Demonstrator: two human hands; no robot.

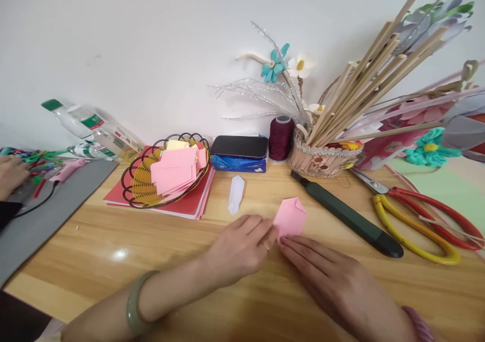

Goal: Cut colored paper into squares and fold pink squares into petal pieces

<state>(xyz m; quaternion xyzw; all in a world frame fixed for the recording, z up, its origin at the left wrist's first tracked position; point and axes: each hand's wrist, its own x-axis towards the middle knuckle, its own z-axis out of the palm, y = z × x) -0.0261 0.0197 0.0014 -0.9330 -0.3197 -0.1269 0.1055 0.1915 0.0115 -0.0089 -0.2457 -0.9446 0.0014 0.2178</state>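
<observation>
Left hand (242, 246): fingers half-curled at the pink paper's (291, 217) near-left edge. Right hand (329, 276): flat, nearly straight, fingertips pressing its near end. Your paper (corner folded) sits left of the cutter (350, 218), long axis pointing away from you.

Spool (281, 139) (maroon thread), phone (239, 146), bottles (102, 130)

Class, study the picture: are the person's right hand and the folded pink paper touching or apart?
Touching. The head view shows the right hand laid flat, its fingertips overlapping the near end of the folded pink paper.
</observation>
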